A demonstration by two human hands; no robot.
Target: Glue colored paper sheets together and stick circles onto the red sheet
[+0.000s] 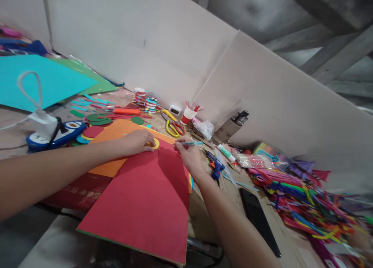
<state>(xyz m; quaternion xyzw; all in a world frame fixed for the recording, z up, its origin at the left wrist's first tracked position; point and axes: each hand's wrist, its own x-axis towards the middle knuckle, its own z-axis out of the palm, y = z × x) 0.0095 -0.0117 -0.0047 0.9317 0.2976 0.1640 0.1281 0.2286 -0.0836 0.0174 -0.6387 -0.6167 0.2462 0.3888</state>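
Observation:
A large red sheet (145, 198) lies over orange sheets (109, 143) at the table's front edge. Near the red sheet's far end, my left hand (138, 142) rests with its fingers on a small yellow disc (156, 143). To its right, my right hand (188, 153) is closed around a thin light-blue pen (192, 143), held nearly level over the sheet's far right corner. The pen's tip is too small to make out.
Pliers (171, 128) and a red-white cup (189, 115) stand beyond my hands. On the right are a blue glue gun (217, 167), a black phone (259, 219) and colourful pipe cleaners (300, 198). A blue power strip (70, 133) sits left; another person's hand (359, 237) shows far right.

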